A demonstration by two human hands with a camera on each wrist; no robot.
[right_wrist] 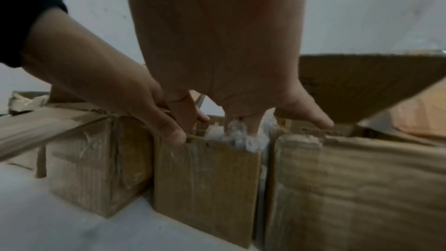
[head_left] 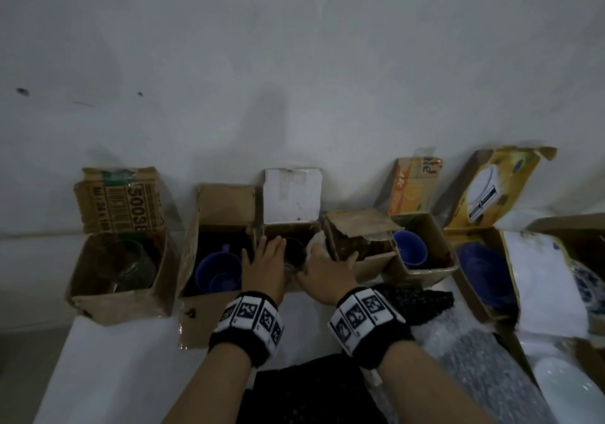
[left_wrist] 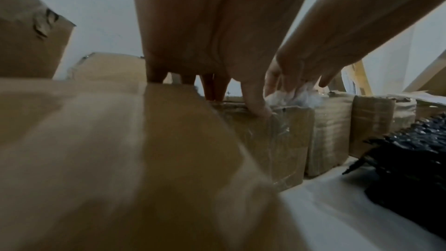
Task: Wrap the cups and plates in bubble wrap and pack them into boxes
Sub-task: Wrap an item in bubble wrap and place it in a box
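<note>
Head view showed us at the small open brown cardboard box with the white raised flap [head_left: 292,194], third in the row against the wall. Our left hand [head_left: 265,260] lay on that box's left rim, fingers nearly straight, thumb over the front edge, gripping nothing we could make out. Our right hand [head_left: 322,268] was at its right rim, fingers [right_wrist: 251,127] pushed down into the crumpled clear bubble wrap [right_wrist: 237,138] that stuck up over the box's front right corner. A dark cup [head_left: 294,253] sat inside the box between our hands; whether wrap fully covered it, we could not tell. We judged this the packing step: seating the wrapped cup. Next, we thought, the loose wrap needed tucking below the rim, then the white flap folding down.
</note>
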